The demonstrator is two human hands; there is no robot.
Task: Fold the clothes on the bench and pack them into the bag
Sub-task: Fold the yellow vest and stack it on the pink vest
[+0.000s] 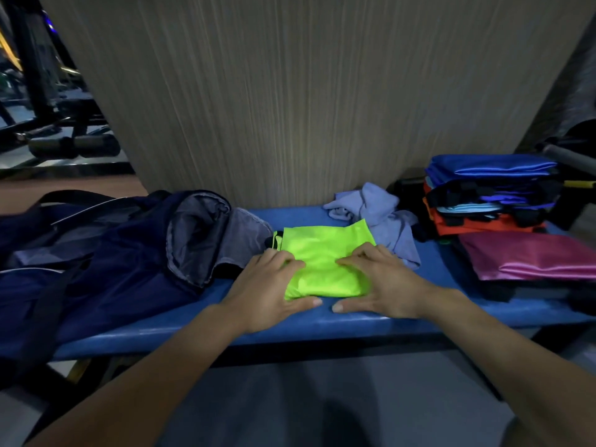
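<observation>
Blue bench (322, 321), hands framing folded green garment (322, 259)

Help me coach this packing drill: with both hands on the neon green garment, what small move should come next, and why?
Probably lift the neon green garment and carry it left into the navy bag. It already looks folded compact, the left hand and right hand bracket it with thumbs at its near edge, and the bag's mouth gapes open right beside it.
</observation>
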